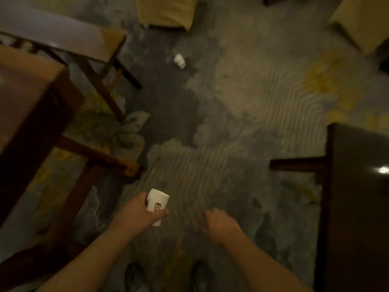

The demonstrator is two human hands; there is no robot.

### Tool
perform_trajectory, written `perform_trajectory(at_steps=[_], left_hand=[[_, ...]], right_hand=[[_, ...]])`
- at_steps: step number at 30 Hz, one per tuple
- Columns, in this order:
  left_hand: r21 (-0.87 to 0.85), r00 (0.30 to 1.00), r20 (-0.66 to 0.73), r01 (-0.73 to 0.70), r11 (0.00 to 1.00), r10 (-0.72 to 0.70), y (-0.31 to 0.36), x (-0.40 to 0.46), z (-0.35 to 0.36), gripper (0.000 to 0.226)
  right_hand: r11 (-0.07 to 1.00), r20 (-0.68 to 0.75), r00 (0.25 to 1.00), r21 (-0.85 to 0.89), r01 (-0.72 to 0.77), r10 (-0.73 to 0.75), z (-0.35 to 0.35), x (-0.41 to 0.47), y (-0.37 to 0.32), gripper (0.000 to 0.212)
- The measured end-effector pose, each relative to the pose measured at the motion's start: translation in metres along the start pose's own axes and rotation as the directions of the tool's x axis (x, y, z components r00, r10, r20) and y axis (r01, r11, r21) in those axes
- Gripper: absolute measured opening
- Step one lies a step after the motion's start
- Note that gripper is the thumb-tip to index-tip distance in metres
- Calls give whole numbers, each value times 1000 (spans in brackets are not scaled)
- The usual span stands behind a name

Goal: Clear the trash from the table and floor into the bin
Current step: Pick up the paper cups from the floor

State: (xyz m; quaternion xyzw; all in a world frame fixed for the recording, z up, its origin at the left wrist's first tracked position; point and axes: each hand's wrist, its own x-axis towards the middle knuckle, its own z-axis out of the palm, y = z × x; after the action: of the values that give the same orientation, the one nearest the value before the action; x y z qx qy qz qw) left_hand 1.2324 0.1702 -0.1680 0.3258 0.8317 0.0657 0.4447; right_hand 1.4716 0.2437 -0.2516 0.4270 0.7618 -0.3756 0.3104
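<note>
Both forearms are bare with no sleeves showing, and dark shoes (134, 277) cover the feet below.

No text could be read. The white paper cup (158, 204), held in the person's left hand (136, 211), bore a small red printed emblem on its side, too blurred to make out any lettering.

Dim, motion-blurred (edges warped), glare on table (382, 170).
</note>
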Motion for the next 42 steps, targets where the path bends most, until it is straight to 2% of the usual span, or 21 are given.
perform_trajectory(at_steps=[3, 7, 12, 16, 22, 30, 36, 42], left_hand=[[-37, 996, -55, -73, 997, 70, 71, -21, -41, 66], [-31, 986, -132, -108, 994, 103, 131, -18, -95, 72], [-139, 980, -166, -130, 982, 106, 175, 42, -155, 81], [-193, 984, -170, -81, 978, 48, 211, 114, -205, 75], [-253, 984, -160, 40, 967, -83, 245, 205, -273, 72], [-366, 951, -148, 203, 908, -272, 256, 300, -314, 78], [-486, 915, -123, 282, 827, -384, 287, 410, -324, 70], [-582, 862, -134, 331, 743, -489, 325, 572, -311, 64]], right_hand=[[1000, -65, 998, -18, -7, 6, -71, -46, 9, 46], [999, -168, 986, -46, 18, -25, -165, -68, 0, 48], [991, -243, 965, -109, 73, -98, -287, -38, -27, 49], [982, -222, 969, -174, 68, -106, -377, 12, -49, 49], [962, -99, 993, -271, 41, -70, -497, 100, -82, 53], [947, -85, 993, -317, 55, -86, -630, 247, -122, 46], [955, -96, 989, -286, 78, -109, -705, 417, -134, 40], [954, -127, 979, -277, 116, -156, -743, 586, -113, 36]])
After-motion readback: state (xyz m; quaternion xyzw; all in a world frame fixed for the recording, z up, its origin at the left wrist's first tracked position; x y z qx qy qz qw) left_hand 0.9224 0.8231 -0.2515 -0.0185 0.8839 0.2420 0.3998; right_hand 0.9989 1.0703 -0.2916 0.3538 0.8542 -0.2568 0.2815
